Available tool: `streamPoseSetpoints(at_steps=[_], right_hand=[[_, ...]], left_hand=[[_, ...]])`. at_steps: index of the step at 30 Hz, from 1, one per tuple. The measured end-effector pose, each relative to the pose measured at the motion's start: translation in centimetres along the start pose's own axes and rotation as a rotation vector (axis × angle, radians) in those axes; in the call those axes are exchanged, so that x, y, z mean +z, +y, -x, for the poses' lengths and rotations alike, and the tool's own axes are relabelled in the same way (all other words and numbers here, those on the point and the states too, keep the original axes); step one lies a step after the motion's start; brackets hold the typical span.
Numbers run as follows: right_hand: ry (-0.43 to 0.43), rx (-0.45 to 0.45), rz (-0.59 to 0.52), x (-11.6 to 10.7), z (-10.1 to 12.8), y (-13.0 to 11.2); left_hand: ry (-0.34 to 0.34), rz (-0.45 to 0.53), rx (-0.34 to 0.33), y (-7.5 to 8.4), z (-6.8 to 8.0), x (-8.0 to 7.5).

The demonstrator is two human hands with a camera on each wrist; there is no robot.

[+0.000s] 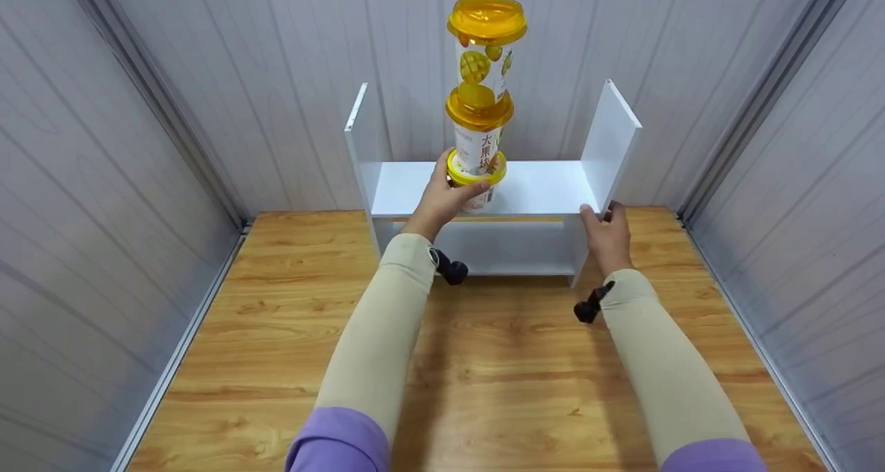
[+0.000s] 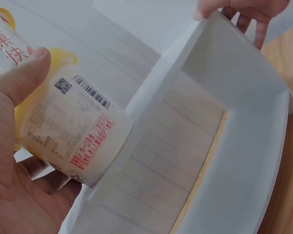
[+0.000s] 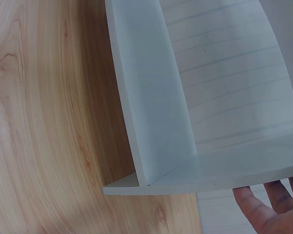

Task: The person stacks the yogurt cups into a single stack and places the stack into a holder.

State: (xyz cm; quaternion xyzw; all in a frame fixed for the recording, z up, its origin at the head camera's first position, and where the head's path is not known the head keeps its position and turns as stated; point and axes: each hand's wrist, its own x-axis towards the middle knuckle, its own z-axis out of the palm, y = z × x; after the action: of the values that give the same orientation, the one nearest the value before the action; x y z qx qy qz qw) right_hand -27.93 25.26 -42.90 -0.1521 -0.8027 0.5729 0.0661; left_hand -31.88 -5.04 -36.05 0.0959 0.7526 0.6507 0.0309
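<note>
My left hand (image 1: 446, 199) grips the lowest of three stacked fruit cups with yellow lids, thumb on one side and fingers round the other. This bottom cup (image 2: 83, 126) shows a barcode and red print, its base at the front edge of the white shelf board. Whether the base rests on the board, I cannot tell. Above it stand the middle cup (image 1: 477, 144) and the top cup (image 1: 484, 68), stacked upright. At the right end my right hand (image 1: 607, 240) holds the white shelf (image 1: 546, 185), thumb in front and fingers on the outer face of its side panel.
The shelf stands on a wood-grain floor (image 1: 511, 375) with raised side panels (image 1: 612, 126) at both ends and a lower board (image 1: 505, 251). Pale panelled walls (image 1: 304, 64) close in the back and both sides.
</note>
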Motion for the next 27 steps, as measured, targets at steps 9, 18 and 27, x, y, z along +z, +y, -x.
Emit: streamPoseSetpoints(at_steps=[9, 18, 27], right_hand=[[0.033, -0.065, 0.013, 0.05, 0.06, 0.26], [-0.012, 0.003, -0.006, -0.05, 0.20, -0.29], [-0.020, 0.000, -0.014, 0.56, 0.11, -0.58]], left_hand=[[0.050, 0.037, -0.047, 0.67, -0.03, 0.51], [0.073, -0.003, -0.072, 0.89, -0.42, 0.55], [0.102, -0.016, -0.076, 0.73, -0.70, 0.38]])
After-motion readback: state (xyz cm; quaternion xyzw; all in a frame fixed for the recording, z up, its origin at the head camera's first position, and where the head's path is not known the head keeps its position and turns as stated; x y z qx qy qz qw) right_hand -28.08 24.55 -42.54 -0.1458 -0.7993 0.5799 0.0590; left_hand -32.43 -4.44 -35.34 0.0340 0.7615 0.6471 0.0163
